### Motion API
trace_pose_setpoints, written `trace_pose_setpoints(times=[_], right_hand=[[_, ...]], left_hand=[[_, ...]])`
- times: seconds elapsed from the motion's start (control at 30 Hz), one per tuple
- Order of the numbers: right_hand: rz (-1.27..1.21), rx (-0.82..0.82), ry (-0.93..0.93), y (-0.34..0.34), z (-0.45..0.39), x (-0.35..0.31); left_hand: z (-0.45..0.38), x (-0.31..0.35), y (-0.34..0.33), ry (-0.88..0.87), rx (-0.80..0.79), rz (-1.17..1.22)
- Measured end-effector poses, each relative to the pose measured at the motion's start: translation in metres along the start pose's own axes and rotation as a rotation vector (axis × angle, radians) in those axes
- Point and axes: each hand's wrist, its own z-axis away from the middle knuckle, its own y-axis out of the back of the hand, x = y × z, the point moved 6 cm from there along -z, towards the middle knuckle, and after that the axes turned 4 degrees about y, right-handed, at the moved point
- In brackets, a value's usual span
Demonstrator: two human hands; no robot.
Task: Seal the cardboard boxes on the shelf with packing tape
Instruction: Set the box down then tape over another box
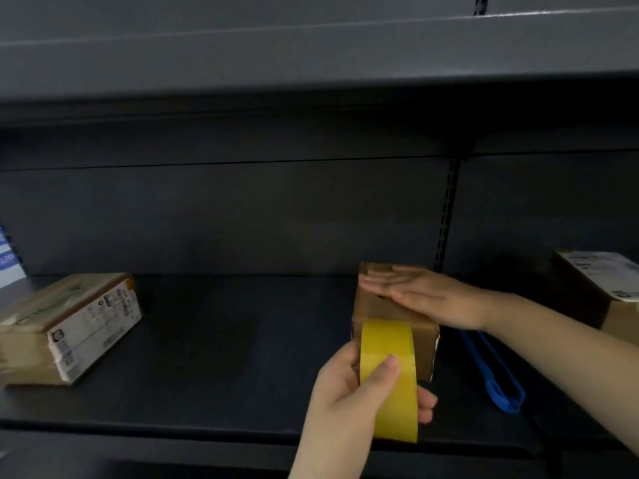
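Observation:
A small cardboard box (pixel 375 311) stands on the dark shelf (pixel 224 357), right of centre. My right hand (pixel 422 297) lies flat on its top, fingers stretched out and pointing left. My left hand (pixel 345 392) grips a roll of yellow packing tape (pixel 389 378) just in front of the box, thumb on the roll's outer face. The roll's upper edge meets the box's front face. A second box (pixel 69 326) with white labels sits at the far left of the shelf. A third labelled box (pixel 605 292) is at the right edge.
A blue plastic tool (pixel 498 375) lies on the shelf just right of the small box, under my right forearm. The upper shelf (pixel 311 53) overhangs close above. A blue and white package (pixel 8 257) leans at the far left edge.

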Motion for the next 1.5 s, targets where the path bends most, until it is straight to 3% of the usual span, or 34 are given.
trace_pose_setpoints(times=[0.2, 0.33, 0.4, 0.47, 0.5, 0.57, 0.63, 0.7, 0.83, 1.0, 1.13, 1.3, 1.43, 1.5], right_hand=[[-0.363, 0.231, -0.372, 0.008, -0.015, 0.062], [-0.303, 0.293, -0.469, 0.014, -0.013, 0.06], [-0.055, 0.365, -0.433, 0.025, 0.003, 0.044], [0.116, 0.506, -0.193, 0.032, 0.027, 0.005], [0.195, 0.507, -0.058, 0.027, 0.039, -0.015], [0.381, 0.382, 0.036, 0.003, 0.057, -0.042], [0.442, 0.228, -0.012, -0.02, 0.064, -0.049], [0.404, 0.185, -0.059, -0.035, 0.066, -0.051], [0.351, 0.298, -0.08, -0.044, 0.066, -0.061], [0.545, 0.436, -0.053, -0.052, 0.072, -0.082], [0.592, 0.571, 0.019, -0.055, 0.079, -0.091], [0.763, 0.522, 0.029, -0.048, 0.073, -0.093], [0.522, 0.624, -0.122, -0.011, 0.068, -0.083], [0.452, 0.661, -0.137, -0.003, 0.066, -0.076]], left_hand=[[0.001, 0.003, 0.007, -0.036, 0.038, -0.032], [0.005, 0.003, 0.013, -0.03, 0.04, -0.039], [0.008, 0.003, 0.016, -0.015, 0.029, -0.028], [0.012, 0.007, 0.023, -0.004, 0.025, -0.006], [0.015, 0.009, 0.027, 0.004, 0.018, 0.005], [0.021, 0.016, 0.034, 0.023, 0.0, 0.031], [0.025, 0.02, 0.041, 0.02, 0.016, 0.041], [0.03, 0.023, 0.041, 0.011, 0.006, 0.029], [0.039, 0.026, 0.04, 0.007, -0.063, 0.031], [0.053, 0.036, 0.043, -0.04, -0.284, -0.001], [0.057, 0.037, 0.043, -0.069, -0.303, 0.007], [0.058, 0.04, 0.04, -0.129, -0.245, -0.053], [0.061, 0.04, 0.033, -0.077, -0.313, -0.061], [0.059, 0.04, 0.032, -0.077, -0.273, -0.098]])
